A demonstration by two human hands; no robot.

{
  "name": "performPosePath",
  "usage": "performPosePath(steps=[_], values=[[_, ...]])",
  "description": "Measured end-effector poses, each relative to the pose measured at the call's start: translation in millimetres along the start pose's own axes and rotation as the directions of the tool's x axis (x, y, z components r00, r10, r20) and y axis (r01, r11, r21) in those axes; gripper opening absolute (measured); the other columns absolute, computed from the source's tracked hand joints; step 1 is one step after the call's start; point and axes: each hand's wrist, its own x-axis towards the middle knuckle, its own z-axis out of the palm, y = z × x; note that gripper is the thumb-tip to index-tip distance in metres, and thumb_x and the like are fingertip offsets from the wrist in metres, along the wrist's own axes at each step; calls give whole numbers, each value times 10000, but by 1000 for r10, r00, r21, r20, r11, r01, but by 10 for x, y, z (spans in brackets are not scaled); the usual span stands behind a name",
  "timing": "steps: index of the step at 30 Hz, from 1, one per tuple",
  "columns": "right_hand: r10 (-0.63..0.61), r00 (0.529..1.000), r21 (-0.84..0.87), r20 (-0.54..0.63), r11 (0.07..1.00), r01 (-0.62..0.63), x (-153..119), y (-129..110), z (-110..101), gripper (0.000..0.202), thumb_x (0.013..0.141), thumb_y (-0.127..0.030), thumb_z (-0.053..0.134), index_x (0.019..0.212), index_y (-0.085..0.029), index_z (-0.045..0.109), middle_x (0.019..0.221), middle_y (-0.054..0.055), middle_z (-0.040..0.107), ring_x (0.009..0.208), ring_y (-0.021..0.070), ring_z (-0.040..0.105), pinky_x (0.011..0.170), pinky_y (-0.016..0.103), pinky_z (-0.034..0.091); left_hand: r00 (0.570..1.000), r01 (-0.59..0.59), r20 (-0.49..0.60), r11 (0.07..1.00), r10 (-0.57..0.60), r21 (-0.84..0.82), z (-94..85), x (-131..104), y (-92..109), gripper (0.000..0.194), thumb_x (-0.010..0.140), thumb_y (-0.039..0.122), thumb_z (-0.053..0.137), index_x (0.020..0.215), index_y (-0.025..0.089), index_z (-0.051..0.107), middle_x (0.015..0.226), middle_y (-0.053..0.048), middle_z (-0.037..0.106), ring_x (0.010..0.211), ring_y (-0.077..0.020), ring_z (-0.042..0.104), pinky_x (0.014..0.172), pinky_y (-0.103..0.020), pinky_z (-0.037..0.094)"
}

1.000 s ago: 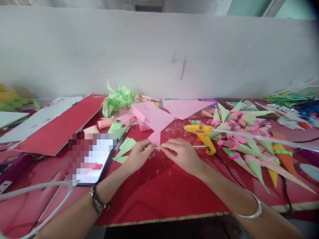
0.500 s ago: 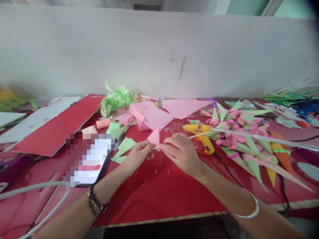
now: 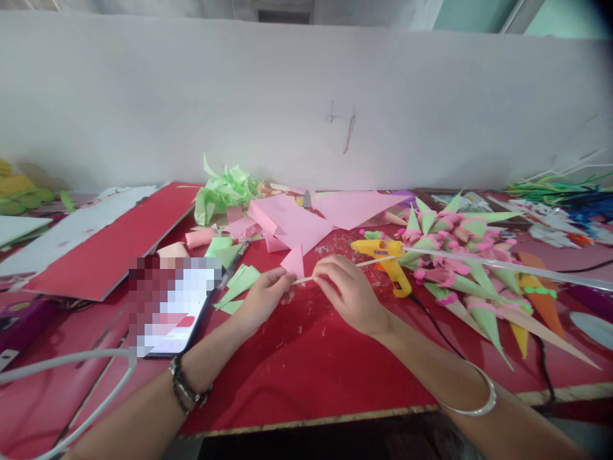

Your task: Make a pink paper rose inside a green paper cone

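While left grip (image 3: 266,295) pinches the stick (image 3: 376,261), right grip (image 3: 352,295) does too.

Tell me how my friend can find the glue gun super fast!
Start at the red table. Just past the right hand, where the pile of paper cones begins, is the glue gun. It's yellow and shaped like a pistol, unlike the cones, with a long clear rod at its back.

Pink triangle (image 3: 293,260): smooth matt paper. Stick (image 3: 373,261): matt. Glue gun (image 3: 397,272): smooth plastic. Bangle (image 3: 491,399): shiny metal.
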Motion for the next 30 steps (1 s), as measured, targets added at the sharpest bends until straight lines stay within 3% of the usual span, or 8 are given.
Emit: performPosePath(steps=[5, 10, 15, 20, 27, 30], values=[[90, 996, -12, 18, 996, -90, -21, 34, 22, 135, 855, -174, 342, 855, -175, 477, 769, 49, 553, 720, 154, 519, 669, 271, 411, 999, -25, -18, 999, 26, 36, -7, 11, -13, 280, 789, 339, 393, 570, 168, 428, 516, 49, 419, 473, -80, 362, 496, -213, 283], [86, 990, -48, 114, 996, -81, -22, 31, 28, 165, 849, -201, 372, 951, -168, 497, 810, 49, 590, 745, 162, 539, 681, 274, 402, 995, -30, -94, 994, 40, 102, 5, 1, 18, 268, 775, 320, 408, 550, 174, 403, 491, 61, 378, 466, -79, 343, 479, -206, 273], [110, 974, -39, 197, 994, -105, -25, 40, 37, 172, 852, -244, 387, 865, -174, 544, 802, 40, 584, 750, 142, 541, 681, 242, 397, 988, -19, -150, 991, 39, 136, 10, -13, 45, 283, 762, 312, 424, 517, 177, 383, 460, 63, 339, 452, -82, 327, 460, -208, 266], [170, 967, -39, 189, 985, -165, -21, 81, 21, 183, 856, -239, 377, 829, -178, 548, 779, 32, 584, 733, 135, 538, 663, 238, 387, 965, -66, -245, 993, 89, 100, -11, -2, 31, 304, 782, 316, 397, 512, 177, 382, 480, 55, 372, 471, -84, 345, 482, -212, 286], [292, 945, 132, 148, 941, -312, -7, 105, 5, 156, 815, -263, 424, 736, -173, 524, 606, -17, 516, 551, 95, 470, 525, 206, 352, 973, -59, -226, 997, 47, -47, -14, 9, 24, 281, 785, 346, 392, 560, 179, 398, 489, 53, 383, 454, -77, 335, 455, -203, 279], [361, 921, 252, 147, 887, -388, -3, 96, 13, 183, 800, -329, 442, 822, -172, 533, 578, -29, 473, 498, 87, 431, 465, 194, 333, 974, -67, -216, 998, 62, -16, 19, -9, 28, 291, 781, 346, 390, 545, 176, 410, 473, 48, 399, 456, -82, 366, 467, -203, 301]])
